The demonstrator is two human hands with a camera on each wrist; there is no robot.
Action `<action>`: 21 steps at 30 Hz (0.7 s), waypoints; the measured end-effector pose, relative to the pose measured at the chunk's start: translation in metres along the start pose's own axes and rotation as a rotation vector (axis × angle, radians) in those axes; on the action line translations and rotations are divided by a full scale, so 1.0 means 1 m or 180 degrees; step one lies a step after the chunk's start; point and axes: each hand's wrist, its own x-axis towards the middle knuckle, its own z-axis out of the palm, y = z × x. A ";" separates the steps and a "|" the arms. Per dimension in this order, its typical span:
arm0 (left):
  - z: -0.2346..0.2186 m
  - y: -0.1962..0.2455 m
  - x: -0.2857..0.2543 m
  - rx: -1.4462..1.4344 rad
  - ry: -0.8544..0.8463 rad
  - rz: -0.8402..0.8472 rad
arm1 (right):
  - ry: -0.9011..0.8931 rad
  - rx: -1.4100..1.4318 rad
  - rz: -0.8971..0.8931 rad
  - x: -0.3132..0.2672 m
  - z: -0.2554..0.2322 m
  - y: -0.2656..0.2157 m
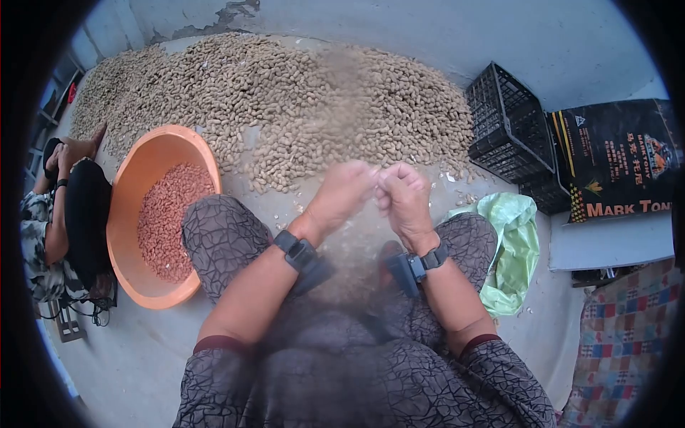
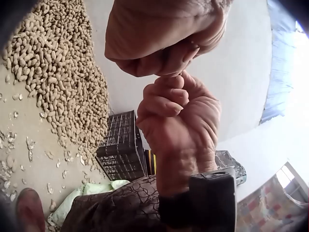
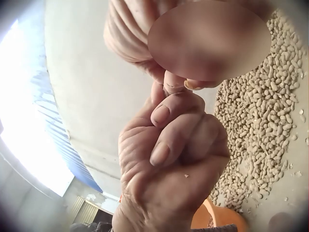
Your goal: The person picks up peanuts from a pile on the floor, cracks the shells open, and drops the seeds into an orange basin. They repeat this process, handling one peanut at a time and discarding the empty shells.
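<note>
Fingers (image 1: pixel 371 178) of both hands pinched together over the lap, before the peanut pile (image 1: pixel 285 100); orange basin (image 1: pixel 135 214) of kernels alongside. Left wrist view: right hand (image 2: pixel 176 121) curled, tips meeting left hand (image 2: pixel 159 38). Right wrist view: probably one peanut (image 3: pixel 175 88) squeezed between, mostly hidden. Shelling underway; next needs cracking pressure.
</note>
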 end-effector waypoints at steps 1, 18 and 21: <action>0.001 -0.001 0.001 -0.0009 -0.0005 0.0012 | -0.0002 -0.0014 -0.0008 -0.001 0.001 -0.001; 0.004 -0.009 -0.003 -0.0772 0.0202 -0.0354 | 0.0100 -0.0085 -0.0434 -0.008 0.005 0.009; 0.003 -0.010 -0.002 -0.0927 0.0147 -0.0407 | 0.0123 -0.0226 -0.0528 -0.012 0.006 0.007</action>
